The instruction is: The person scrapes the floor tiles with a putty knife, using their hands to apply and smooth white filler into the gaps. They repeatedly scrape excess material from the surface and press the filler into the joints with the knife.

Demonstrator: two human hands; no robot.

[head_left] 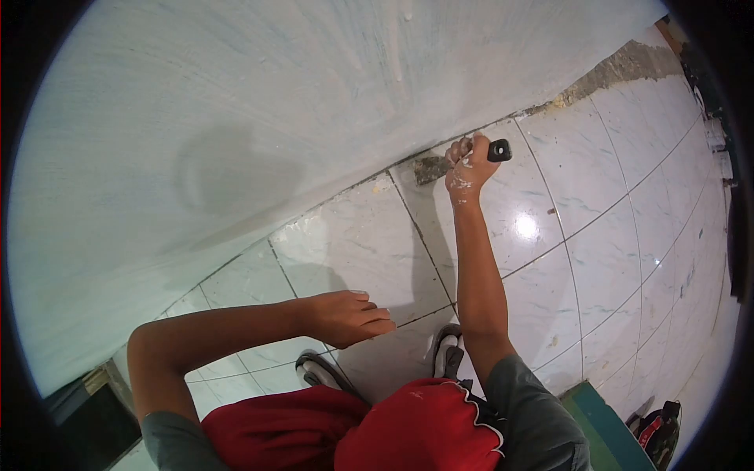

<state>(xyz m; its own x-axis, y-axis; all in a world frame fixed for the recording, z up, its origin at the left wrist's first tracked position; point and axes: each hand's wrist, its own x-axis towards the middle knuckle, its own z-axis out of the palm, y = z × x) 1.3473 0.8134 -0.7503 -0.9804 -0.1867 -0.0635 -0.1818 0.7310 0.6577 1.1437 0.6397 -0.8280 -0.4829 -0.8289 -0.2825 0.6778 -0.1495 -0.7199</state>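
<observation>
My right hand (471,161), spotted with white, is wrapped round the black handle (499,150) of a putty knife. The smeared metal blade (430,170) of the putty knife points left, close to the joint where the white wall (330,94) meets the tiled floor (353,235). My left hand (349,319) hangs over the floor above my feet, fingers curled in and no object showing in them. Its palm is turned out of sight.
Bare grey cement (620,69) shows along the wall base at upper right. My sandalled feet (448,352) stand on the tiles. A green board-like object (601,424) lies at lower right, beside a red and black item (656,432). A dark framed object (94,416) sits lower left.
</observation>
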